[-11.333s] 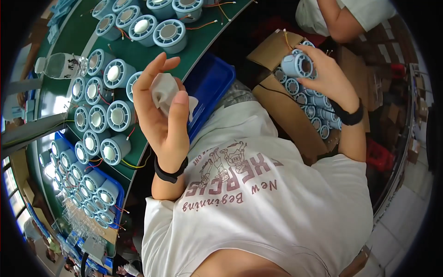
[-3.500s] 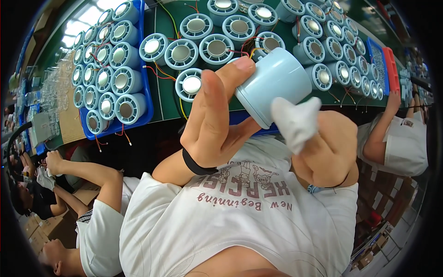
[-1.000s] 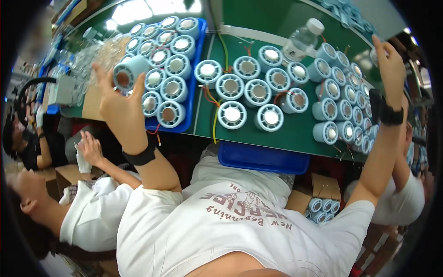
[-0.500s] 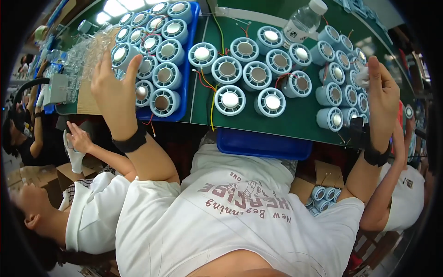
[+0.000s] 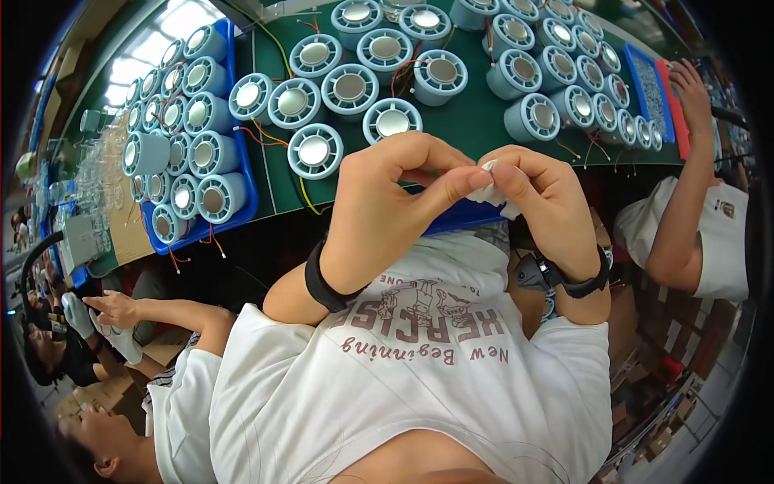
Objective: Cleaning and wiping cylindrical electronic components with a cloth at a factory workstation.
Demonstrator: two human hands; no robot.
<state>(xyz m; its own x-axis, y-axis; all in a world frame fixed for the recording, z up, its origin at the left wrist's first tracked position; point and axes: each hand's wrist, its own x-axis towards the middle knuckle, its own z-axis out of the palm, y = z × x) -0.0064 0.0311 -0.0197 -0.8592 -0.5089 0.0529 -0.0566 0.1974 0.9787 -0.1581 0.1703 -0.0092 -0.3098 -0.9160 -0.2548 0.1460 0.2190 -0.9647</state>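
Note:
My left hand (image 5: 395, 198) and my right hand (image 5: 548, 202) meet in front of my chest, close to the table's near edge. Thumb and forefinger of each pinch a small crumpled white cloth (image 5: 486, 194); cloth or tissue, I cannot tell. Its lower end hangs below the right fingers. Just beyond my hands stand several light-blue round motor-like parts (image 5: 349, 88) with slotted rims, shiny metal centres and thin coloured wires. One of them (image 5: 393, 120) is partly covered by my left hand.
On the left, a blue tray (image 5: 247, 181) holds more such parts; one (image 5: 146, 153) lies on its side atop them. Another group (image 5: 532, 117) stands at right. A blue tray (image 5: 463, 218) shows beneath my hands. Co-workers' arms (image 5: 181, 313) (image 5: 685, 185) are on both sides.
My left hand has come from the left tray, fingers spread, to the middle and now pinches the white cloth. My right hand has brought the cloth inward from the right. The view has shifted.

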